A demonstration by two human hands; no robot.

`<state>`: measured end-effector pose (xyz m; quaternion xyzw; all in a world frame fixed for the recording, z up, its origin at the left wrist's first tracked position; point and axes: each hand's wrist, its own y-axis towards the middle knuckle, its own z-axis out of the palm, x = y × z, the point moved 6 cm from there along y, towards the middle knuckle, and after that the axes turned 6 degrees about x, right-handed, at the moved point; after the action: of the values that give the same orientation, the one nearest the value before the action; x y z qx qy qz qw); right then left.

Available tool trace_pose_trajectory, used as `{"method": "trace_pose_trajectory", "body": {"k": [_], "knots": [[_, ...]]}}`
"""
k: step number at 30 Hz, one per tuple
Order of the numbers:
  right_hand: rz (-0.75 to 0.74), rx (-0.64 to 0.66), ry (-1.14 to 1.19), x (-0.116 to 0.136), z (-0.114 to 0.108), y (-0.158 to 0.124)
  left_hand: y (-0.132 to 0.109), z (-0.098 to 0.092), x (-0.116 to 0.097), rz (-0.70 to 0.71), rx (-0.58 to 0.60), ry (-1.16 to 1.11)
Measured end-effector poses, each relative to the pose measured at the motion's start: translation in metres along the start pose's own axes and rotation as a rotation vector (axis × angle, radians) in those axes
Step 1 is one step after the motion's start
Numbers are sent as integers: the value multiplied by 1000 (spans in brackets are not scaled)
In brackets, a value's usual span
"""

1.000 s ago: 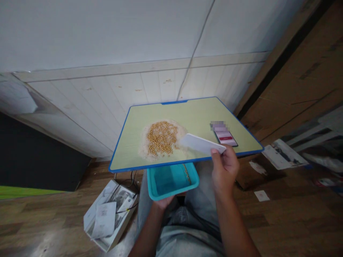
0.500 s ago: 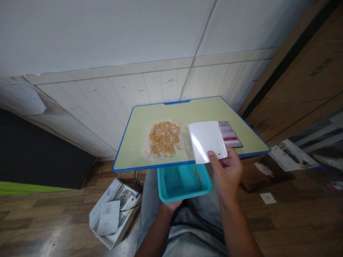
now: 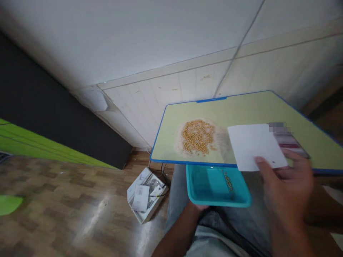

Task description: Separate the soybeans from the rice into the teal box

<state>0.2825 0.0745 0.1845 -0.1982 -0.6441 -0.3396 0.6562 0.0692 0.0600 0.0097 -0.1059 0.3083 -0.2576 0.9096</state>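
In my right hand (image 3: 286, 182) is a white card (image 3: 255, 146), pinched near its lower corner with the thumb on top. The card hangs over the front part of a pale green table (image 3: 246, 107) with a blue rim. Under the table's front edge sits a teal plastic tub (image 3: 219, 203), with a few soybeans (image 3: 227, 184) along its right side. My left hand (image 3: 199, 206) supports the tub from below, its fingers mostly hidden. On the tabletop lies a pile of soybeans (image 3: 197, 137) mixed with pale grains that look like rice (image 3: 222, 137).
Behind the card lies a dark, partly blurred flat item (image 3: 293, 144). An open white box (image 3: 148, 210) with cables and a paper stands on the wooden floor (image 3: 75, 200). A dark panel (image 3: 66, 117) leans at left, and the wall (image 3: 160, 35) borders the table's back.
The camera view has turned left, so the table, tub and hands appear farther right. The card remains in my right hand above the table, and the pile looks the same.
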Motion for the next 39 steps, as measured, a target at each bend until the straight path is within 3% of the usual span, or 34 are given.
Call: {"method": "trace_pose_trajectory", "body": {"k": [6,15,26,39], "knots": [[-28,-59,-46,9,1,3,3,-1,-2,-42,42,20],[-26,35,-73,10,-3,-3,-15,16,-15,-50,-12,-39],[-108,231,-162,5,1,-9,-7,-8,-5,-52,-33,-39],[-149,265,-249,1,0,-13,-5,10,-7,-24,-7,-116]]}}
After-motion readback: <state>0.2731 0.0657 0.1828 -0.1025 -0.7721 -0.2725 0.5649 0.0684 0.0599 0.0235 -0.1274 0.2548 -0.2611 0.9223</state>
